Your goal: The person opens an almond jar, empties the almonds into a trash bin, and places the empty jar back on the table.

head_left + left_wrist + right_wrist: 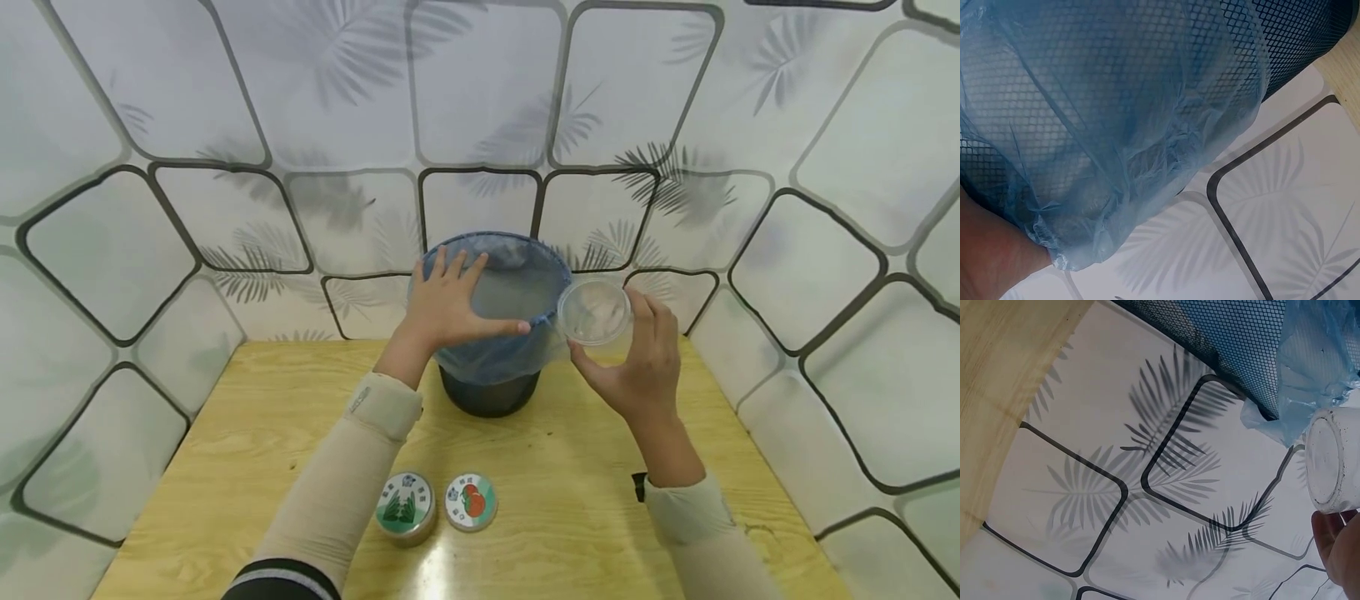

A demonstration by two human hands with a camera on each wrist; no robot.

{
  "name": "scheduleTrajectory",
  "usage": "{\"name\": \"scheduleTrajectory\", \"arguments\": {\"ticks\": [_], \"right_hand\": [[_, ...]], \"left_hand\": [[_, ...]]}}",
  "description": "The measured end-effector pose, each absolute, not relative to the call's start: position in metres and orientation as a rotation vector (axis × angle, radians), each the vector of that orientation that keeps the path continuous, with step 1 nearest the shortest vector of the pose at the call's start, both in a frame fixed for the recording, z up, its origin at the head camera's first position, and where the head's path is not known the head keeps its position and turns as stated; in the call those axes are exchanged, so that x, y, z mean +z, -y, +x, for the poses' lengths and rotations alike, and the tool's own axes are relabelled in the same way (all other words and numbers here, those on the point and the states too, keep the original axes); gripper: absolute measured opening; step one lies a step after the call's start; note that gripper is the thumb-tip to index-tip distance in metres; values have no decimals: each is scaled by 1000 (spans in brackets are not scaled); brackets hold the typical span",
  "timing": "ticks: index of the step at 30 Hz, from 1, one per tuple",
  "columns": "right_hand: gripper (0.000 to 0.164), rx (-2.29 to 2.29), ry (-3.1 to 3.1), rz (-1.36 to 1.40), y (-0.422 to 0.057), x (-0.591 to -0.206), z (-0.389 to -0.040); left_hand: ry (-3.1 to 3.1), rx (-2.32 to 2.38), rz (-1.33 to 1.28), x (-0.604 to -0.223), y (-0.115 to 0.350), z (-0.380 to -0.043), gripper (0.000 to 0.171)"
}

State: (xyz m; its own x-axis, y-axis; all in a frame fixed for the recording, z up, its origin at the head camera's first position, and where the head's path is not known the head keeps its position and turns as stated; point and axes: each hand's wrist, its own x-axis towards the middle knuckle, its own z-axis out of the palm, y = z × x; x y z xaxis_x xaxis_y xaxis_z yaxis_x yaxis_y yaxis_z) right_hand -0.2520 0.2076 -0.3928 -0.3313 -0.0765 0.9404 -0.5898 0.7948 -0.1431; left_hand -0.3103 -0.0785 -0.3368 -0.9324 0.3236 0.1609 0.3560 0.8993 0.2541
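Note:
My right hand [645, 358] grips a clear round plastic jar [595, 311] between thumb and fingers, just right of the bin's rim. In the right wrist view, small dark specks dot the jar's round end [1324, 461]. A dark mesh waste bin [491, 398] stands at the back of the table, lined with a translucent blue bag [487, 362] folded over its rim. Fingers spread and straight, my left hand [453, 304] lies over the left and front part of the bin's mouth. The left wrist view shows part of that hand [997, 250] against the bag.
Two round containers with printed lids stand on the wooden table [570, 500] nearer me: a taller one with green vegetables [406, 504] and one with tomatoes [471, 502]. Patterned panels [480, 108] enclose the back and sides, close behind the bin.

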Motion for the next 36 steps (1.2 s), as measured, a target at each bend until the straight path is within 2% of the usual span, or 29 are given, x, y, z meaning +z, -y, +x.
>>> {"name": "scheduleTrajectory", "arguments": {"ticks": [13,29,36], "right_hand": [[91,649,1884,495,-206,-407,-243],[100,722,1918,513,-210,-420,-235],[94,769,2065,490,-217,-429,-231]], "left_hand": [[2877,-542,-547,-342,82,-309,131],[2333,-1005,-533,-360,79,-316,117],[2204,-1151,-558,-365,83,-314,106]]}}
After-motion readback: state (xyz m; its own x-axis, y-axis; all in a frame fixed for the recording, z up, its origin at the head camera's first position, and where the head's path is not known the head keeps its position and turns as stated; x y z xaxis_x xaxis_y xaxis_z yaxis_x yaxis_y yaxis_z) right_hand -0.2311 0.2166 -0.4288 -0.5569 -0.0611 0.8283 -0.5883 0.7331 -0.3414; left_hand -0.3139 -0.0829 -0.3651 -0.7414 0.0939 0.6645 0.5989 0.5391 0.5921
